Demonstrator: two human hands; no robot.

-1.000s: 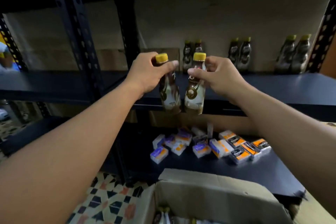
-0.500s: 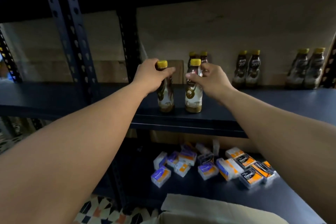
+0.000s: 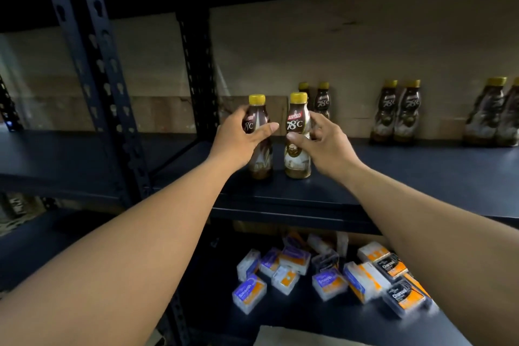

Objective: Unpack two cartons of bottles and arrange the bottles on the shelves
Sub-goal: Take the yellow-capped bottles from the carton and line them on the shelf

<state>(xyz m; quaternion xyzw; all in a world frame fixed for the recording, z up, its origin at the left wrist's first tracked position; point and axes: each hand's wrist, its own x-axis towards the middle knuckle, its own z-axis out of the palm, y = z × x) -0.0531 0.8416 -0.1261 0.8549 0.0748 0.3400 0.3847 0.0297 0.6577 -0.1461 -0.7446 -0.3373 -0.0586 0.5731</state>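
Two brown coffee bottles with yellow caps stand upright side by side near the front of the dark middle shelf [image 3: 393, 177]. My left hand [image 3: 238, 140] holds the left bottle [image 3: 257, 109], with the thumb lying across its label. My right hand [image 3: 323, 143] is loose beside the right bottle [image 3: 297, 123]: its thumb touches the front and its fingers are spread behind and to the right. The right bottle's label faces me in full.
Three pairs of matching bottles [image 3: 396, 112] stand along the back of the same shelf. Several small boxes [image 3: 328, 275] lie scattered on the lower shelf. A perforated upright post [image 3: 92, 64] stands at the left, and a carton flap [image 3: 309, 336] shows at the bottom edge.
Both bottles came forward and down onto the shelf. My right hand has since loosened its grip and slid back off its bottle.
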